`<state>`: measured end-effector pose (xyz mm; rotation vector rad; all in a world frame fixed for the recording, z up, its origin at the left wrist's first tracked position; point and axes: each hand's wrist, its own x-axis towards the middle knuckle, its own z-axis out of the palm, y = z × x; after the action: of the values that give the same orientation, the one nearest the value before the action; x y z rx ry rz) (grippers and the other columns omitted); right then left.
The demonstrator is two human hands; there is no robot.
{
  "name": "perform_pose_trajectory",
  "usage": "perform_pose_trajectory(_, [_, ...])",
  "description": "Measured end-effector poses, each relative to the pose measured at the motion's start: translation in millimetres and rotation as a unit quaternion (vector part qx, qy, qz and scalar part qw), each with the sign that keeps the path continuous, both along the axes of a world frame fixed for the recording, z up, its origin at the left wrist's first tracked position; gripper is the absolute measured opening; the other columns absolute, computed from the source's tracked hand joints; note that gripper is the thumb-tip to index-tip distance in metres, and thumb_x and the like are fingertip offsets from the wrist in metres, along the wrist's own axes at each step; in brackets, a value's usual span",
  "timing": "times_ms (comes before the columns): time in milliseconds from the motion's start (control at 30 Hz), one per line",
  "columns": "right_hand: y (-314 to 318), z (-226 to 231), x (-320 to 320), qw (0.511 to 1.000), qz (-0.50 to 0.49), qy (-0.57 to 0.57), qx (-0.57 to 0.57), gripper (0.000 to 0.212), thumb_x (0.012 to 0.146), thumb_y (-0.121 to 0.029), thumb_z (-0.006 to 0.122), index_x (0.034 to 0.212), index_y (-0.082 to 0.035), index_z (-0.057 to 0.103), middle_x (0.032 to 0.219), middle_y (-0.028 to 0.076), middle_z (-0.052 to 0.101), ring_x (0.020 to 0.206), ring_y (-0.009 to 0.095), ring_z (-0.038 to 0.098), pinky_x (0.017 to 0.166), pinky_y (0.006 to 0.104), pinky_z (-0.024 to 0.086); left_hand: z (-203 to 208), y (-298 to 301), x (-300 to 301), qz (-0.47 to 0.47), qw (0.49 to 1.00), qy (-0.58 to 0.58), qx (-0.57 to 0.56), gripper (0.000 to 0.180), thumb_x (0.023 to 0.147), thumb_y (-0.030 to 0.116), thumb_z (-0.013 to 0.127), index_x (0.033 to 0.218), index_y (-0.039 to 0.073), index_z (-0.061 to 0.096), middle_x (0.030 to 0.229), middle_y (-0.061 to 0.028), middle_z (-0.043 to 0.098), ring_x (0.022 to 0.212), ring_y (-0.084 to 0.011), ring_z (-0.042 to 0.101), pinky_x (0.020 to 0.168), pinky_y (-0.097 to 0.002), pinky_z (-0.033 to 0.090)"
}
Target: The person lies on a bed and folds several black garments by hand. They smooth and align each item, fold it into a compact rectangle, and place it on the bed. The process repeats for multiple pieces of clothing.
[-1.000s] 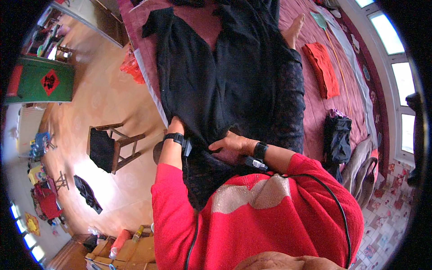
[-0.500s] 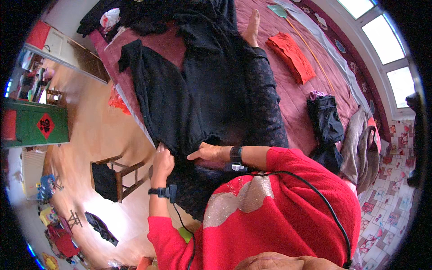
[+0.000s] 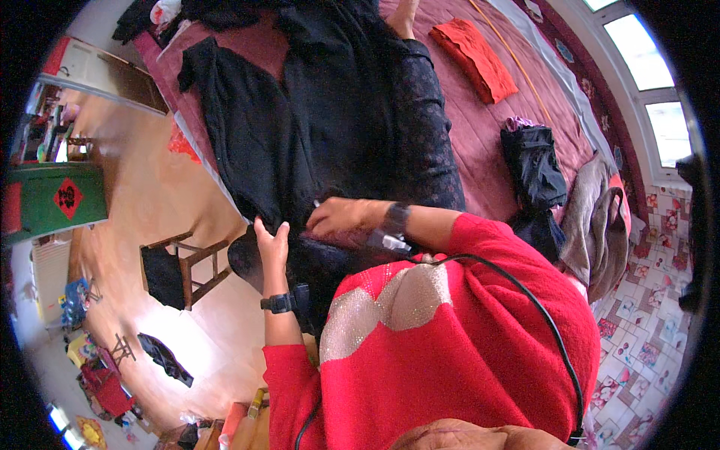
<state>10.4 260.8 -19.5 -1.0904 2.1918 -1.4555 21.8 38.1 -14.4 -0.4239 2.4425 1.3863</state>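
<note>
A pair of black trousers (image 3: 255, 142) lies spread over my lap and the bed, its two legs pointing away from me. At the near left corner of its top edge is my left hand (image 3: 271, 238), thumb and forefinger gripping the cloth. My right hand (image 3: 345, 217) lies a little to the right, its fingers curled onto the same edge and slightly blurred. What sits under those fingers is hidden. My own leg in dark patterned trousers (image 3: 424, 112) stretches along the right side of the garment.
On the pink bed cover (image 3: 476, 142) lie a folded orange cloth (image 3: 474, 60), a bundle of dark clothes (image 3: 534, 161) and a grey-brown garment (image 3: 596, 225). A wooden stool (image 3: 184, 270) stands on the floor to the left. A black cable (image 3: 525, 296) runs across my red sweater.
The whole view has shifted, so the bed sits higher in it. My left hand has turned from a fist to a thumb-and-finger grip. My right fingers have curled in on the cloth.
</note>
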Motion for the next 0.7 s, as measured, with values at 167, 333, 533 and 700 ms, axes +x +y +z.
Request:
perform_pose_trajectory(167, [92.6,6.3,8.2,0.808,-0.394,-0.435,-0.061,0.018,0.092,-0.015,0.065,0.102,0.0,0.065,0.087,0.006,0.069,0.073,0.017,0.068,0.066,0.0338,0.056,0.3,1.3,3.8,-0.009,0.998,0.024,-0.053,0.09,0.085,0.028,0.072,0.151,-0.006,0.021,0.151,-0.0294,0.034,0.141,-0.0384,0.035,0.115,-0.0394,0.029])
perform_pose_trajectory(333, [118.3,0.7,29.7,0.858,-0.365,-0.345,0.104,0.027,0.087,-0.016,0.069,0.107,0.001,0.063,0.086,0.011,0.068,0.075,0.021,0.068,0.068,0.0351,0.055,-5.7,9.3,0.7,-0.022,0.995,0.002,-0.093,0.092,0.083,0.03,0.072,0.152,-0.003,0.02,0.151,-0.0295,0.035,0.14,-0.0396,0.037,0.115,-0.0401,0.031])
perform_pose_trajectory(533, [109.1,9.9,23.9,0.898,-0.328,-0.085,0.282,0.044,0.08,-0.026,0.07,0.118,-0.007,0.061,0.113,0.017,0.061,0.102,0.035,0.064,0.087,0.0449,0.053,-2.4,5.3,4.1,-0.026,0.997,0.049,-0.05,0.09,0.081,0.024,0.074,0.15,-0.005,0.025,0.148,-0.0285,0.039,0.138,-0.0374,0.04,0.114,-0.039,0.031])
perform_pose_trajectory(700, [120.6,21.5,18.9,0.89,-0.236,-0.016,0.39,0.05,0.076,-0.033,0.075,0.119,-0.01,0.061,0.115,0.015,0.056,0.106,0.035,0.061,0.088,0.0455,0.052,0.0,8.7,6.8,-0.07,0.993,0.068,-0.071,0.097,0.077,0.022,0.079,0.152,-0.002,0.022,0.152,-0.0282,0.032,0.14,-0.0381,0.035,0.116,-0.0405,0.029])
